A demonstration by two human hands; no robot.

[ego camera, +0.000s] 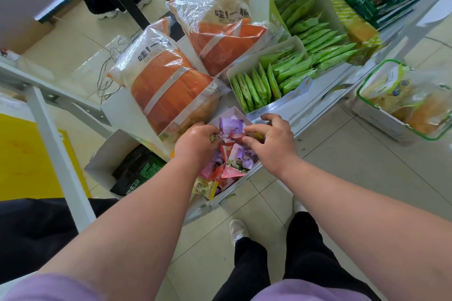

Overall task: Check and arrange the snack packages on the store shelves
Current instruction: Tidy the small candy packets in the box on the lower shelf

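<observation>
Over a low white shelf (315,115), both bare forearms reach forward and down into a small white carton (234,115) heaped with loose purple, pink and red snack packets (241,159). Left hand (195,143) is turned knuckles-up, its fingers curled down into the heap and pinching a small wrapped packet (220,137); right hand (271,140) meets it from the other side, fingers bent and spread, the fingertips gripping a red-edged packet (236,138) between the two hands. Purple sleeves show at the bottom edge of the head view.

The carton sits at the shelf's front edge, one corner pointing away from the person; its packets lie jumbled with no common direction, and a yellow packet (205,188) hangs at the near side. Just left of it, an open white box (107,154) holds dark green bags (139,171). Behind the carton, two large orange-and-clear bags (168,88) lie on the shelf, long axes running away from the person and leaning left. To their right, two white display boxes (300,90) hold green sachets (266,83) standing on edge in rows, the rows running diagonally toward the upper right. A green-rimmed basket (381,120) of yellow snack bags stands on the tiled floor further right.
</observation>
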